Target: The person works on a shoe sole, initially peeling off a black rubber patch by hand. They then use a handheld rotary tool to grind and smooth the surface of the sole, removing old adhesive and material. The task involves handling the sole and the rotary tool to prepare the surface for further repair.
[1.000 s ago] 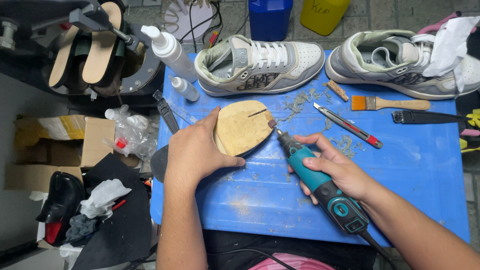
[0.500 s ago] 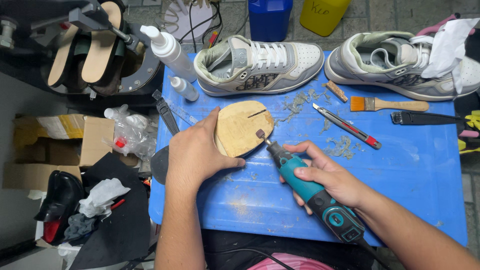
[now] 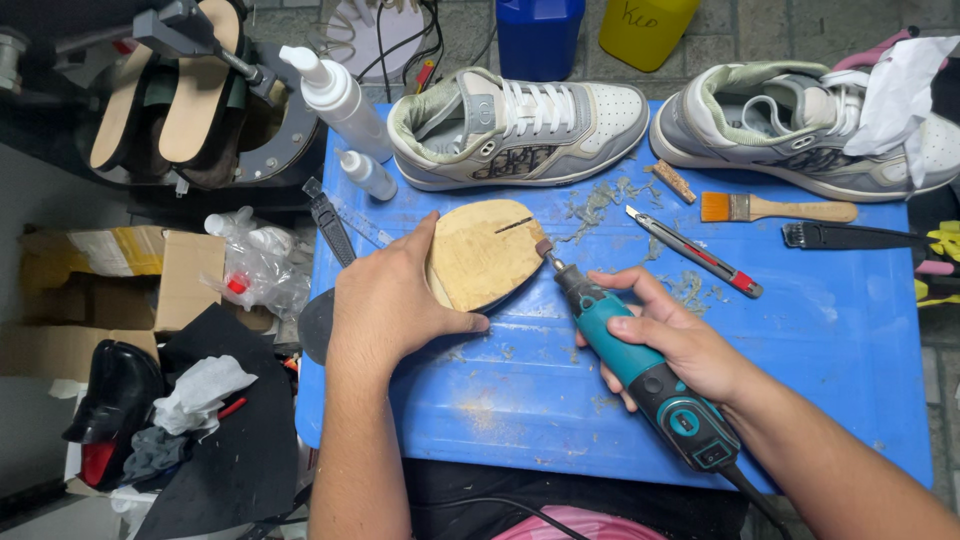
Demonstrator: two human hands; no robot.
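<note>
Sole piece (image 3: 485,255) against teal grinder (image 3: 640,370)

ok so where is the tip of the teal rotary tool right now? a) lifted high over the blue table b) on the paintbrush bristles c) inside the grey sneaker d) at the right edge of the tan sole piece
d: the right hand holds the teal rotary tool with its tip at the right edge of the tan sole piece, which the left hand steadies on the blue table.
</note>
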